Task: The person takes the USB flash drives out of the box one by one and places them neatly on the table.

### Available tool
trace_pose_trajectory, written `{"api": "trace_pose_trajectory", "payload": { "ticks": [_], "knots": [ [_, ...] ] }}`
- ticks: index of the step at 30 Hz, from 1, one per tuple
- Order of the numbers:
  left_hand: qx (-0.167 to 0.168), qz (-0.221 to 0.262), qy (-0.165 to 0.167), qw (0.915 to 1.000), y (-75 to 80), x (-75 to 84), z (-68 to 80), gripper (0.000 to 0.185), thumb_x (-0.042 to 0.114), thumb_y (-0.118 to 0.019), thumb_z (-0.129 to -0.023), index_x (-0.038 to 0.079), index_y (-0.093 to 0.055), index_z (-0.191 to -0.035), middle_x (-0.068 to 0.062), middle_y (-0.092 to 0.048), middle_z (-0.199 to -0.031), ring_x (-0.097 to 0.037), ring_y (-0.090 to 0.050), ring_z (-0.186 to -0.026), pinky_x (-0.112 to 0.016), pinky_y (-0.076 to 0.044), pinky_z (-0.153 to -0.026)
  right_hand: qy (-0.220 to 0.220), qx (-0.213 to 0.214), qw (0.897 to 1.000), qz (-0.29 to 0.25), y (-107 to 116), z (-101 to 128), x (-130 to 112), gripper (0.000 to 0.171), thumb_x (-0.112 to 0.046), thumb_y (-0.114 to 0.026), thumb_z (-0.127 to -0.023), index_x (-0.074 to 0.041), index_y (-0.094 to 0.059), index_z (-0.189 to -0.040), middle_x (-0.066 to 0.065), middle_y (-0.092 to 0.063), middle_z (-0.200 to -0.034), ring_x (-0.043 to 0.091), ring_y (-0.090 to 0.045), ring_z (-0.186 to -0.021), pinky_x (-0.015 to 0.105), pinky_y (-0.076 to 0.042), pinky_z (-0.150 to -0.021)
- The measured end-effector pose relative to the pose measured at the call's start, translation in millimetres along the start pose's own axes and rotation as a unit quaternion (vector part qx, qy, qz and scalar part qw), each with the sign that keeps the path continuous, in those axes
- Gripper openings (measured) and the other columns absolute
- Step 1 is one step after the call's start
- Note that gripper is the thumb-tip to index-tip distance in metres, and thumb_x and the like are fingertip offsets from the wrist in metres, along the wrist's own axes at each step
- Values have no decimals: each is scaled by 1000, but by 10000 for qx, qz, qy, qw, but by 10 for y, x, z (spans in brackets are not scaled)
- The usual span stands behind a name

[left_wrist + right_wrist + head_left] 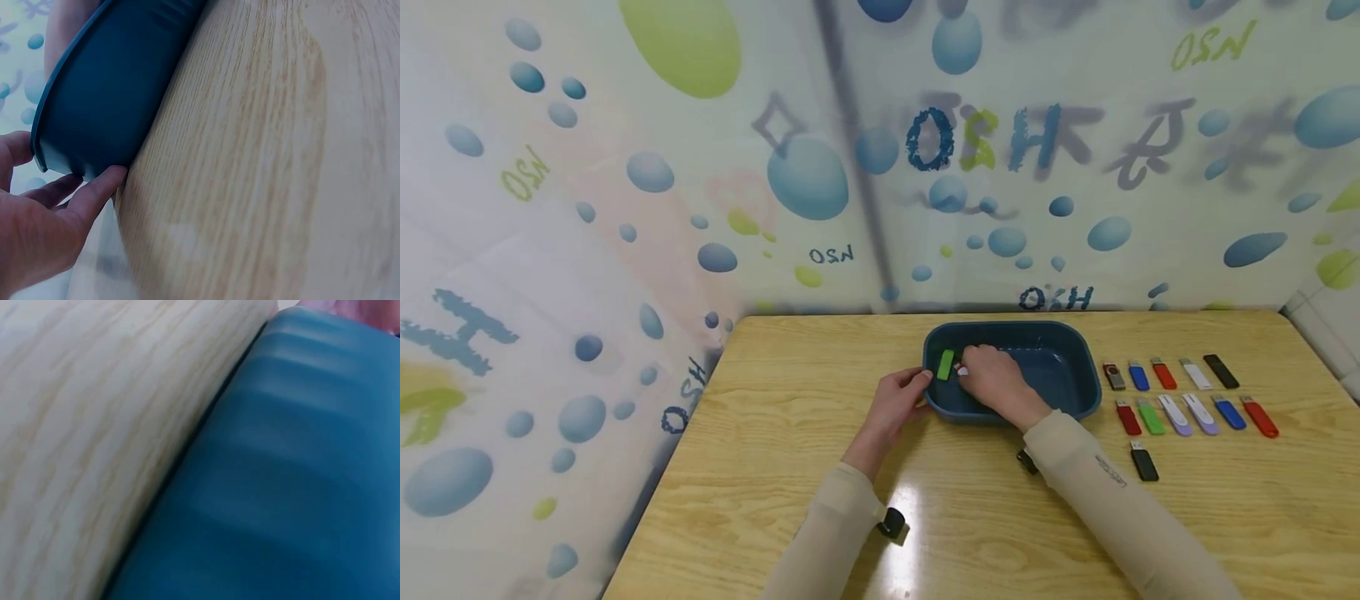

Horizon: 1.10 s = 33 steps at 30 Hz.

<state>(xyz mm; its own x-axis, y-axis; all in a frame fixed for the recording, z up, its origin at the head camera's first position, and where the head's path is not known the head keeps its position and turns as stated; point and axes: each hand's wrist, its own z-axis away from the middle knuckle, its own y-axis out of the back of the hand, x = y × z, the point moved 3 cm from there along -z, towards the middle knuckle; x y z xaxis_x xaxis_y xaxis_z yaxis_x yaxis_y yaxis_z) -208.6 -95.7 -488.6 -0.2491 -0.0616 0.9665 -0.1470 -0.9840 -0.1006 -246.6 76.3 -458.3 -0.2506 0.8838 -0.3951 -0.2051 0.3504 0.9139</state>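
The right hand (992,379) is reaching into the blue tray (1060,333), its grip pinching a small white flash drive (962,370) beside a green one (945,365). The left hand (898,400) is bracing the tray's rim on the surface (775,400), fingers straight. The drive is probably light, rigid and smooth; pinch its long sides.

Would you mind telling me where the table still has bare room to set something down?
Bare wood lies left of the blue tray and along the table near edge. Right of the tray, rows of USB sticks crowd it.
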Motion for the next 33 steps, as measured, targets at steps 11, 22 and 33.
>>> {"api": "trace_pose_trajectory", "payload": {
  "ticks": [11,22,33],
  "knots": [
    [60,-8,5,10000,12,-7,6,52,23,-58,-107,-12,-51,-144,-30,-56,-142,-39,-59,-128,-45,-57,-98,-25,383,9983,-447,179,215,52,24,-16,-70,-98,2,-70,-115,16,-67,-105,30,-64,-92,49,-57,-81],
    [44,-45,-38,10000,8,3,10,51,24,-58,-107,-11,-53,-144,-28,-58,-140,-36,-61,-127,-44,-57,-97,19,860,9925,-868,390,529,221,21,-14,-70,-98,2,-68,-112,14,-65,-103,26,-60,-84,43,-55,-71],
    [123,-103,37,9999,0,-3,2,51,23,-58,-107,-11,-53,-144,-28,-59,-140,-36,-60,-128,-44,-58,-96,19,1254,9894,-731,517,833,417,21,-14,-72,-97,2,-69,-110,10,-63,-93,21,-57,-77,36,-50,-60]
  ]
}}
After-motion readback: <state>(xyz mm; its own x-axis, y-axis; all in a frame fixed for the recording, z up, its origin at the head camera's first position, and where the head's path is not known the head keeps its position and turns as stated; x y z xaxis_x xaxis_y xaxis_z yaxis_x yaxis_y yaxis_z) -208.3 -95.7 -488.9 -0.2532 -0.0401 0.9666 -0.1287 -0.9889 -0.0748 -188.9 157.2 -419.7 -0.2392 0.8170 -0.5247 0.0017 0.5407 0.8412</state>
